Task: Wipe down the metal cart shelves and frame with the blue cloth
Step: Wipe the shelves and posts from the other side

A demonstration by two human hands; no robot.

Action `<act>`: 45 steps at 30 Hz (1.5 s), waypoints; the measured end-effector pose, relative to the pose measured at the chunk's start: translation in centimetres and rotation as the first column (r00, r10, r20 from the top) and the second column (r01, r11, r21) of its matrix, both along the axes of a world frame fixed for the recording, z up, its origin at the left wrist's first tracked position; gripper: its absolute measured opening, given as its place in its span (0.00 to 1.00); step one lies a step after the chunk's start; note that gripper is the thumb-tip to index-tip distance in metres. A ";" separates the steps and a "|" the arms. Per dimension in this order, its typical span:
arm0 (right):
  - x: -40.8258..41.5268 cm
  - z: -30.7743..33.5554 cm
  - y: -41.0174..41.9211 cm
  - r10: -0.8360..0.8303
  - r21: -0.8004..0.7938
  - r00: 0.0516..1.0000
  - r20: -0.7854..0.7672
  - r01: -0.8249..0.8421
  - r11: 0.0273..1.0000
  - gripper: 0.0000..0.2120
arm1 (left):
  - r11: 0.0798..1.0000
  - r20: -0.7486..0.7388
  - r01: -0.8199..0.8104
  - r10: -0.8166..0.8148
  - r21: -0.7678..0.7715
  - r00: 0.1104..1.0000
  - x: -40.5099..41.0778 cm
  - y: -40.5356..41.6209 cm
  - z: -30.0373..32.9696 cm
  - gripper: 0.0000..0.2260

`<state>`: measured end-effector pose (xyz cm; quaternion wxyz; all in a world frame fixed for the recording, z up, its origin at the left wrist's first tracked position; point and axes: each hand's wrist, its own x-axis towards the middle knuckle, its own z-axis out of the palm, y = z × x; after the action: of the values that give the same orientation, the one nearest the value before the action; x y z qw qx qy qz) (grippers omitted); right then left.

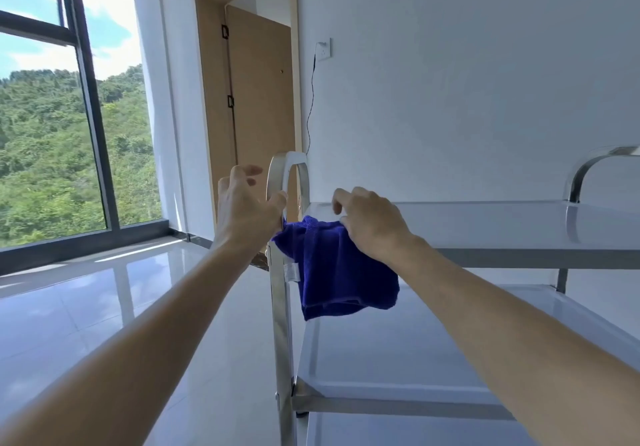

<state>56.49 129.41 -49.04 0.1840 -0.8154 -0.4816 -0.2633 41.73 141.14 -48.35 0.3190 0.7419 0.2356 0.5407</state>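
The metal cart stands against the white wall, with its top shelf [485, 217], a middle shelf [398, 352] and an arched frame handle [289, 172] at its left end. The blue cloth [343, 269] hangs over the top shelf's left front corner. My right hand [370, 224] grips the cloth's upper edge on the shelf. Just left of the arched handle, my left hand [247, 203] is spread open, its thumb touching the frame post above the cloth's corner.
A second arched handle [588, 168] rises at the cart's right end. A wooden door [259, 92] stands behind, and a black cable [310, 106] hangs from a wall socket. A large window [69, 116] fills the left; glossy tiled floor [104, 307] lies below.
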 end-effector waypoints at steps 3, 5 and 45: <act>-0.9 0.4 0.3 0.067 -0.095 0.989 0.131 -0.055 0.994 0.06 | 0.998 -0.032 0.059 -0.060 -0.026 0.998 0.5 0.6 -0.4 0.25; -1.2 0.8 -0.1 0.122 -0.137 0.991 0.060 -0.113 0.984 0.11 | 0.992 -0.040 0.113 -0.116 -0.050 0.993 1.2 0.6 -0.7 0.24; 3.6 -6.3 -5.2 0.127 0.117 0.876 0.465 -0.203 0.972 0.30 | 0.992 0.023 0.112 -0.114 0.058 0.993 3.3 2.2 -3.1 0.16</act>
<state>60.05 124.25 -55.33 0.1537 -0.6692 -0.5560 -0.4683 45.07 143.32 -51.48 0.3311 0.7555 0.1734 0.5380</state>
